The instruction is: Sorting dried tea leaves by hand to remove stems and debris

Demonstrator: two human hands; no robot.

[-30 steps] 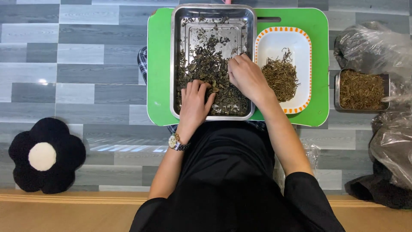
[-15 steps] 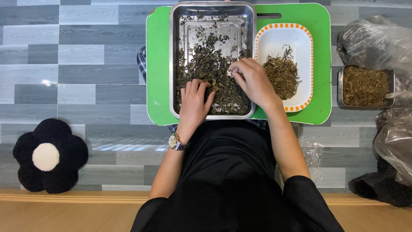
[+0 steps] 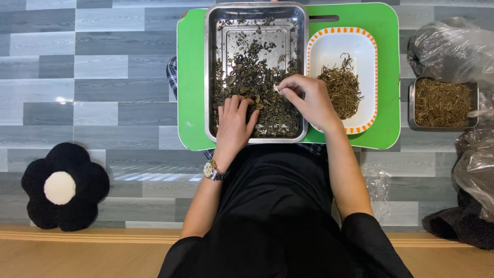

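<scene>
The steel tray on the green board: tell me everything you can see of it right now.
The steel tray is a rectangular, shiny metal pan with rounded corners and a raised rim, lying flat on the green board, left of the white dish. Dark dried leaves cover its near half; the far half shows mostly bare metal with scattered bits. The left hand rests palm down in the leaves, and the right hand pinches a small pale piece above them.

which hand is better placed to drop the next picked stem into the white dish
Right, most likely. The right hand pinches a small pale bit at its fingertips, right beside the white dish of stems. The left hand lies flat on the leaves in the metal tray, farther from the dish.
</scene>
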